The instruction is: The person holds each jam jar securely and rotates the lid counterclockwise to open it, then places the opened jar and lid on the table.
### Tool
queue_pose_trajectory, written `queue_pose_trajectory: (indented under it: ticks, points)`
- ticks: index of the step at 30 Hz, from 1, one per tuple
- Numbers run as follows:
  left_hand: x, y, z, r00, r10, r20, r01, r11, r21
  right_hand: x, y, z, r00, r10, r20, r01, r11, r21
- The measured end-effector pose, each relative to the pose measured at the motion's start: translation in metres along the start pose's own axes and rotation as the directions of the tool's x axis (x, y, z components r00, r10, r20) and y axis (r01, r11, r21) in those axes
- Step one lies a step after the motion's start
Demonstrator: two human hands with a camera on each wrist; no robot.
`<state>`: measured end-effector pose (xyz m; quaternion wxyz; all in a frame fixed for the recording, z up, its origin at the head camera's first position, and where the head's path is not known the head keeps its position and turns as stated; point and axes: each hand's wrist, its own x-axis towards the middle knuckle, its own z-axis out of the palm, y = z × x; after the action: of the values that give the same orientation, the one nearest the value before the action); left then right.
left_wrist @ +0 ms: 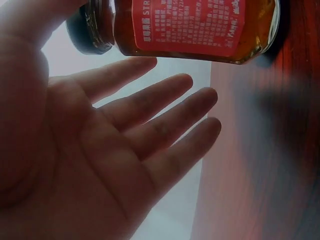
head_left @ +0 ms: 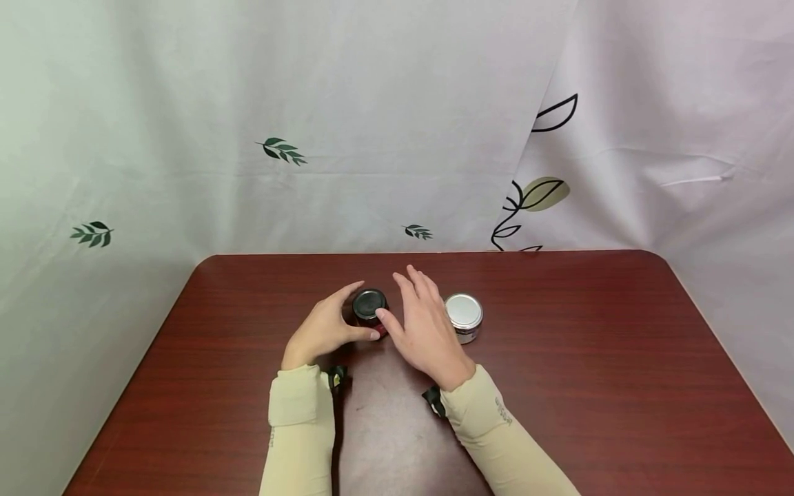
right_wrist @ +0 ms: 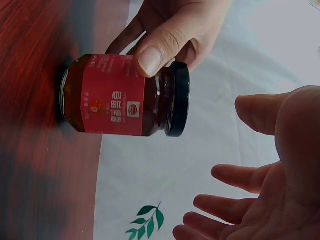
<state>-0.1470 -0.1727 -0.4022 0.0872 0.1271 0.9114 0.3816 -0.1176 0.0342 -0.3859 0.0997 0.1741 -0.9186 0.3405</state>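
Note:
A glass jam jar (head_left: 369,304) with a black lid and a red label stands on the table. My left hand (head_left: 324,325) is around its left side. The left thumb (right_wrist: 152,59) lies over the label near the jar's shoulder in the right wrist view. In the left wrist view the other fingers (left_wrist: 165,132) are straight and spread beside the jar. My right hand (head_left: 428,332) is to the right of the jar, fingers extended and apart; its thumb overlaps the lid's edge in the head view. The right palm holds nothing.
Just right of my right hand stands a short round container (head_left: 464,311) with a silvery-white lid, partly covered by that hand. The dark red wooden table (head_left: 589,386) ends at a pale curtain (head_left: 372,124) with leaf prints behind it.

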Motion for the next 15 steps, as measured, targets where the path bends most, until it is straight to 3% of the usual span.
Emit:
queue_pose_trajectory:
  ticks: [15]
  points:
    - [0.0021,-0.0028,0.0024,1.0,0.017,0.005,-0.017,1.0,0.005,0.003,-0.0069,0.0107,1.0,-0.025,-0.01,0.025,0.999,0.031]
